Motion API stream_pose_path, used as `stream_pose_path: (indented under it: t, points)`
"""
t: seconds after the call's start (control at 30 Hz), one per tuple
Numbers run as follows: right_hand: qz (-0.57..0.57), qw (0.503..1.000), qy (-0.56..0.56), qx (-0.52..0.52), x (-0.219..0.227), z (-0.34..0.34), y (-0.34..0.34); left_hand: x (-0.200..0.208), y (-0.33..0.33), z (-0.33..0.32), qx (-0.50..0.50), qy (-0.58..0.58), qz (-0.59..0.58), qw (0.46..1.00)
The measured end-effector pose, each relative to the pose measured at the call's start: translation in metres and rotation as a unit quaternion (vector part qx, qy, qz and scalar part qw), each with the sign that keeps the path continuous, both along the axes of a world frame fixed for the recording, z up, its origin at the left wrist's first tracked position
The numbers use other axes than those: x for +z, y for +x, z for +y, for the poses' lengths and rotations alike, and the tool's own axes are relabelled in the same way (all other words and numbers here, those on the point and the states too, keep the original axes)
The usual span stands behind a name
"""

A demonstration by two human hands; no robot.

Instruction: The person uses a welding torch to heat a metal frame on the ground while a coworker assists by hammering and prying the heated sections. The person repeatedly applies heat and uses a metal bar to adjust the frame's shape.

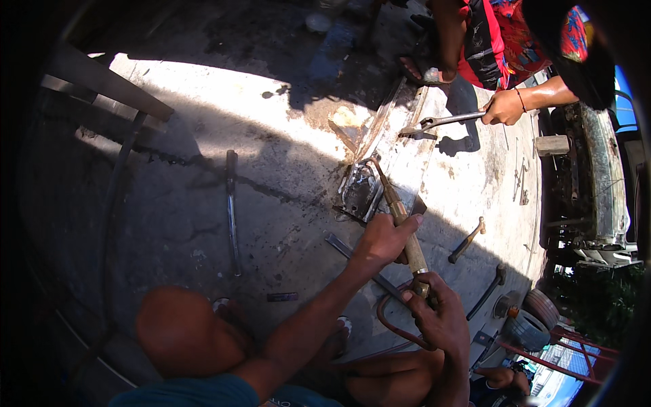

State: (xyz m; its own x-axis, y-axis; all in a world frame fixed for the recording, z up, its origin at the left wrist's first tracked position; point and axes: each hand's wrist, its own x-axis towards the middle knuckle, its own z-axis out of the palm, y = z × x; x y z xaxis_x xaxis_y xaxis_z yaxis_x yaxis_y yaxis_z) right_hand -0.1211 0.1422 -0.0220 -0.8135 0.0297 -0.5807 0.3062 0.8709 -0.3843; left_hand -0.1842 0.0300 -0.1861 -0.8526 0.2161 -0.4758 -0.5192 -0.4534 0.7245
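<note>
Torch [415, 256], tip at eleven o'clock, near metal bracket [359, 195].
Left hand [385, 239] clasps its body, right hand [439, 313] its rear.

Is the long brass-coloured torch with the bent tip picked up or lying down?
Picked up: the left hand grips the long brass-coloured torch near its middle, and the right hand is at its rear end.
</note>
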Motion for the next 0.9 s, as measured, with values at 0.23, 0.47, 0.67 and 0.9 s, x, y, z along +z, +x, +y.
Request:
stream_pose_path:
  t: [0.23, 0.47, 0.67, 0.9]
  points:
    - [0.002, 1.000, 0.011, -0.003, 0.003, 0.002, 0.002, 0.011, 0.003, -0.002, -0.010, 0.022, -0.016, 1.000]
    - [-0.011, 1.000, -0.001, -0.011, 0.003, 0.008, 0.003, 0.011, 0.003, -0.001, -0.015, 0.020, -0.012, 1.000]
    - [-0.020, 1.000, 0.008, -0.010, 0.004, 0.007, 0.001, 0.010, 0.003, -0.001, -0.011, 0.033, -0.015, 0.999]
    - [-0.022, 1.000, 0.006, -0.008, 0.004, 0.001, -0.002, 0.008, 0.001, -0.004, -0.010, 0.029, -0.012, 0.999]
